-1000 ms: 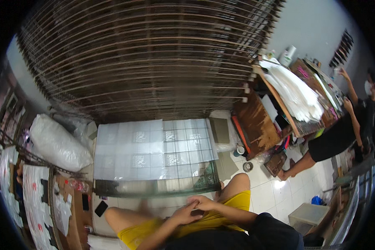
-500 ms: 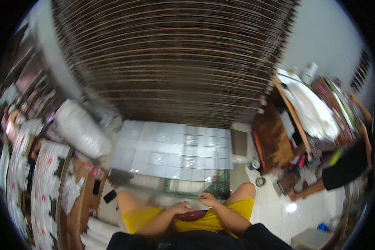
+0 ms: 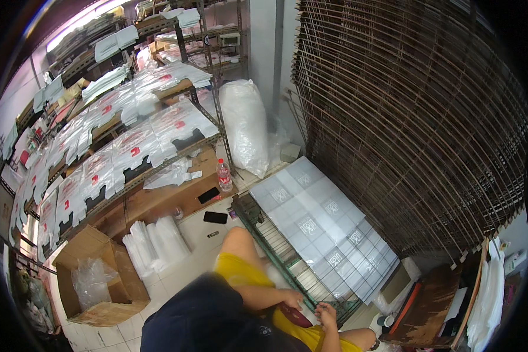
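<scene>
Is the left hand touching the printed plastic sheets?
Apart. The head view shows the left hand near the lap, with an uncovered strip of the green rack between it and the printed plastic sheets.

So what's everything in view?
wire rack: one, brown, upper right
plastic sheets: several, whitish, centre
low frame: one, green, under sheets
printed bags: many, white and red, left shelves
other shelf items: uncounted, mixed colours, upper left
stuffed bag: one, white, upper centre
bottle: one, clear, left of centre
phones: two, black, near bottle
cardboard box: one, brown, lower left
plastic bundles: several, white, beside box
wooden cabinet: one, brown, lower right
unclear item: one, dark red, at lap
shorts: one pair, yellow, lower centre
shirt: one, dark, lower centre
left grip: one, bare, lower centre
right grip: one, bare, by low frame
</scene>
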`<state>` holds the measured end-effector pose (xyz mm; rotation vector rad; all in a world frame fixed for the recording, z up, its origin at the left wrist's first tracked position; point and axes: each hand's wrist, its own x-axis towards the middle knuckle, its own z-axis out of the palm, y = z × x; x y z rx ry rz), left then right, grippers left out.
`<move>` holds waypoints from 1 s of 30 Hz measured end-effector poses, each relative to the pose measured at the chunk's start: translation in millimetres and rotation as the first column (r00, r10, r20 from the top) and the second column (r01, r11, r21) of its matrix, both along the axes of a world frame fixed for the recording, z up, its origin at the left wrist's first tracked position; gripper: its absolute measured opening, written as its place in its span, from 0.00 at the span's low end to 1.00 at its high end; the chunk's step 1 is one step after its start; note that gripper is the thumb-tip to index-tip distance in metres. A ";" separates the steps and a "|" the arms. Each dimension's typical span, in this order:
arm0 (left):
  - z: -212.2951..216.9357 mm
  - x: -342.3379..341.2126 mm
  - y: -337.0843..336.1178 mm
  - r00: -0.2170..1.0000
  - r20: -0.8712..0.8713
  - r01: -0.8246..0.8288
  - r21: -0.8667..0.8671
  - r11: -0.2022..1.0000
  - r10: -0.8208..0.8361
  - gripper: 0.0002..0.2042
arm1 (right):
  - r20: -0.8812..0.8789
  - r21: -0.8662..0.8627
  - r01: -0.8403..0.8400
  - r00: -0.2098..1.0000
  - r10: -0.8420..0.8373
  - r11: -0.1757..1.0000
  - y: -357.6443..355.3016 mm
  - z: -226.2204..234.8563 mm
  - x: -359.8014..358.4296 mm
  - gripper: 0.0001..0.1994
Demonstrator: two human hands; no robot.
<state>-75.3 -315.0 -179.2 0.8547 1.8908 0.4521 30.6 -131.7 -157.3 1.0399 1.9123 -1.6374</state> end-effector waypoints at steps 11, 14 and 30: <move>10.9 -3.0 8.2 0.999 -0.021 0.046 0.014 0.999 -0.046 0.34 | -0.049 -0.047 -0.027 0.998 0.025 0.999 5.9 -4.9 -6.6 0.12; 7.9 0.7 9.0 0.997 -0.035 0.069 0.021 0.997 -0.068 0.34 | -0.028 -0.019 -0.037 0.999 0.036 0.999 1.0 3.8 -4.3 0.12; 38.4 -6.7 16.4 0.990 0.128 0.062 0.036 0.997 -0.067 0.35 | -0.294 0.181 -0.069 0.948 0.121 0.981 8.9 -49.4 8.3 0.17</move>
